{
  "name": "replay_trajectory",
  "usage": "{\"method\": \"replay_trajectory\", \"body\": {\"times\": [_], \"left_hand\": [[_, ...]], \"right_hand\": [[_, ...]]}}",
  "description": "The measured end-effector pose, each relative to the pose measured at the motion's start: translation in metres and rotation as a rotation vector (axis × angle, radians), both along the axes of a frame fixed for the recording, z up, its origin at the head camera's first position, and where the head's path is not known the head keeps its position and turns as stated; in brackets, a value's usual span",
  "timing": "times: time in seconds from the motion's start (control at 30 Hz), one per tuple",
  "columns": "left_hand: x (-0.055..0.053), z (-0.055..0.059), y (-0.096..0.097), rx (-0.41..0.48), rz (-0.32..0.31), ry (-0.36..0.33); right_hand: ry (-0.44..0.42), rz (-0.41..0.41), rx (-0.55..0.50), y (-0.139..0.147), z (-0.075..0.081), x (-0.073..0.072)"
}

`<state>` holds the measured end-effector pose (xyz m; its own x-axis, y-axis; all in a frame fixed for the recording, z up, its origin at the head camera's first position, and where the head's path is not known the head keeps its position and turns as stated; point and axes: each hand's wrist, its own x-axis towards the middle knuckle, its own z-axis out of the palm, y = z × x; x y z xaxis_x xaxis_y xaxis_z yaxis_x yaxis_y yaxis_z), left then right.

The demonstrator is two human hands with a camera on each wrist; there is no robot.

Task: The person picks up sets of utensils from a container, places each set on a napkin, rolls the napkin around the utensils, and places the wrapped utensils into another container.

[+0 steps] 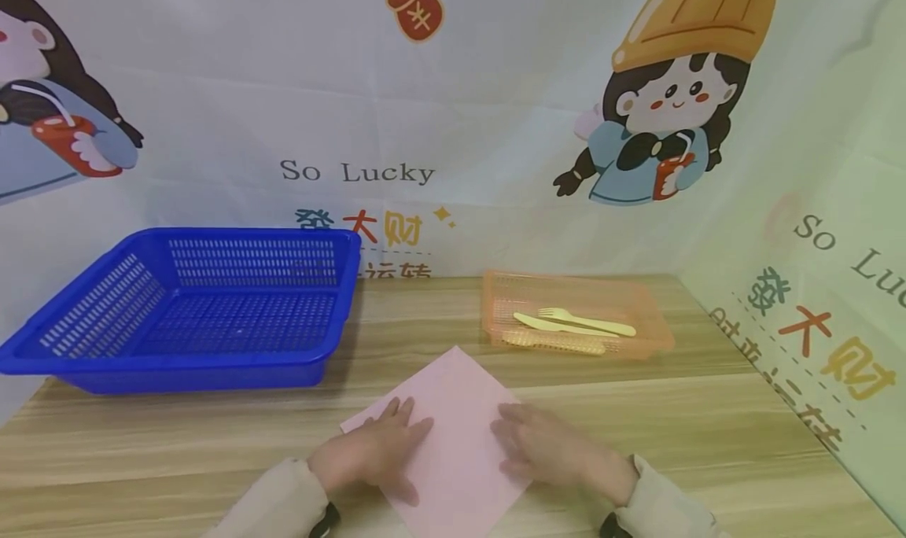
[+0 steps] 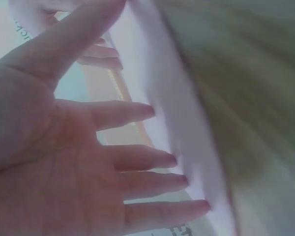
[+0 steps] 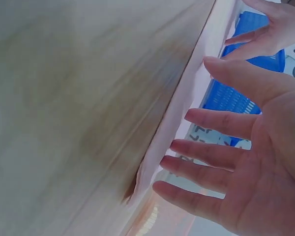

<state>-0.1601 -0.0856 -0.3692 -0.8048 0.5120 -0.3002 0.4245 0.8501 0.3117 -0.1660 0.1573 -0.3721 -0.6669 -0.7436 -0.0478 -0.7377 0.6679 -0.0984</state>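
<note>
A pink square of paper (image 1: pixel 456 436) lies on the wooden table, one corner pointing away from me. My left hand (image 1: pixel 385 447) rests on its left side with straight, spread fingers; in the left wrist view the fingertips (image 2: pixel 169 160) touch the paper. On the opposite side, my right hand (image 1: pixel 541 447) lies with its fingertips on the paper's right edge. The right wrist view shows those fingers (image 3: pixel 211 155) extended and apart along the pink sheet. Neither hand grips anything.
A blue plastic basket (image 1: pixel 329 357) stands at the back left. Toward the back right, an orange basket (image 1: pixel 651 337) holds a pale yellow fork (image 1: pixel 594 322) and a pale yellow knife (image 1: pixel 559 328). A printed cloth (image 1: pixel 495 129) hangs behind the table (image 1: pixel 708 412).
</note>
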Motion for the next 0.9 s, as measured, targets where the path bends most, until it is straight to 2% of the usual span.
{"method": "replay_trajectory", "body": {"times": [0.17,0.23,0.33,0.4,0.5,0.57,0.7,0.83,0.9], "left_hand": [[-0.007,0.008,0.004,-0.08,-0.055,0.06],[-0.013,0.012,0.005,-0.082,-0.072,0.076],[-0.023,0.018,0.008,-0.029,-0.063,0.049],[-0.031,0.021,0.011,0.037,-0.056,0.024],[-0.046,0.026,0.02,0.141,-0.084,0.039],[-0.057,0.03,0.027,0.215,-0.142,0.104],[-0.076,0.038,0.044,0.349,-0.185,0.238],[-0.094,0.044,0.062,0.455,-0.179,0.358],[-0.101,0.045,0.071,0.482,-0.16,0.383]], "right_hand": [[-0.027,0.005,-0.069,0.003,-0.002,-0.011],[-0.052,0.003,-0.118,0.005,-0.002,-0.016],[-0.128,-0.04,-0.215,0.009,0.001,-0.023],[-0.181,-0.084,-0.264,0.011,0.005,-0.028],[-0.221,-0.15,-0.324,0.015,0.016,-0.036],[-0.184,-0.146,-0.362,0.016,0.024,-0.045],[-0.03,-0.133,-0.434,0.019,0.039,-0.065],[0.016,-0.239,-0.456,0.026,0.048,-0.083],[0.023,-0.3,-0.451,0.031,0.048,-0.092]]}}
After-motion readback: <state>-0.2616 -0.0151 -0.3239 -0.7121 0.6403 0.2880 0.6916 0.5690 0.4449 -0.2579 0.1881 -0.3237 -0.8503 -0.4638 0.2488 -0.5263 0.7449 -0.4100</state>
